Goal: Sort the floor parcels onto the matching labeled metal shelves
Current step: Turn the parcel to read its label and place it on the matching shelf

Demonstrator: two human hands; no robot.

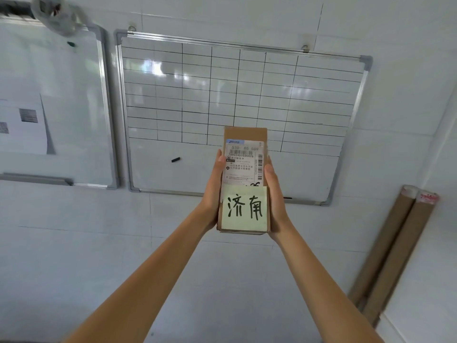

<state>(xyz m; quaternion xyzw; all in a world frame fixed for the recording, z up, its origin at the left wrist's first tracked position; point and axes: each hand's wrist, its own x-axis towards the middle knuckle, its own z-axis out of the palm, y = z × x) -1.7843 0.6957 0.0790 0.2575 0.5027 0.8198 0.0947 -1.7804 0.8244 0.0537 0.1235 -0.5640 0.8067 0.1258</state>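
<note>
Parcel (pixel 244 154) held between left hand (pixel 212 191) and right hand (pixel 276 199), sticky note (pixel 244 209) on its near face, gridded whiteboard (pixel 237 100) on wall behind, second whiteboard (pixel 61 100) left, cardboard tubes (pixel 395 243) leaning right.

Left hand (pixel 213 191), right hand (pixel 275 194) raised, fingers clamped.

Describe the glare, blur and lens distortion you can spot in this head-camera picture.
Head view: window glare smears the gridded whiteboard; the wall fan and cardboard tubes blur at the edges; wide-angle bending tilts the boards; the parcel and sticky note stay sharp.
</note>
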